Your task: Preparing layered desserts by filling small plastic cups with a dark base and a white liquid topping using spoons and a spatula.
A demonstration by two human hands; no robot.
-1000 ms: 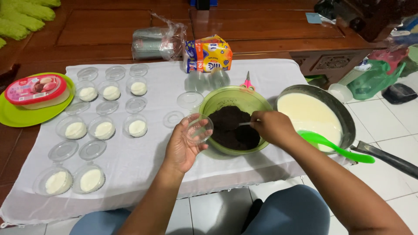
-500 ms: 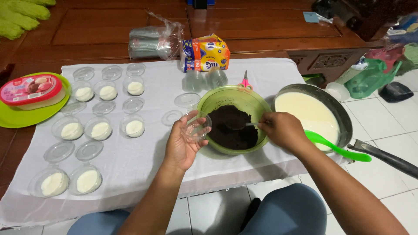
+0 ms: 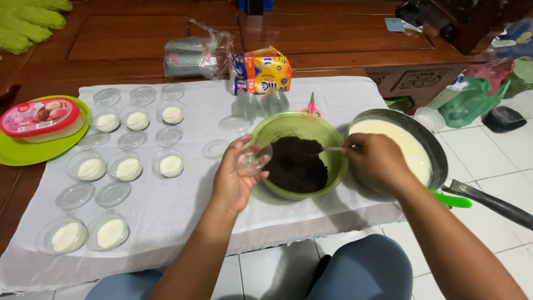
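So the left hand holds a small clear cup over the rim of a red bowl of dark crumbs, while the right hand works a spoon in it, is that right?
Not quite: the bowl is green, not red, as the head view shows. The rest holds: the left hand holds a small clear cup at its rim, and the right hand works a spoon in the dark crumbs.

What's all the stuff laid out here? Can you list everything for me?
white cloth: one, covers the low wooden table
filled cups: ten, clear with cream filling, left on cloth
lids: several, clear, between the cups
green bowl: one, dark crumbs inside, centre
pan: one, dark, cream mixture, right
scissors: one pair, pink handles, behind bowl
tub: one, red lid, on green plate, far left
packet: one, yellow and blue, back
left hand: holds an empty clear cup
right hand: holds a spoon over the crumbs
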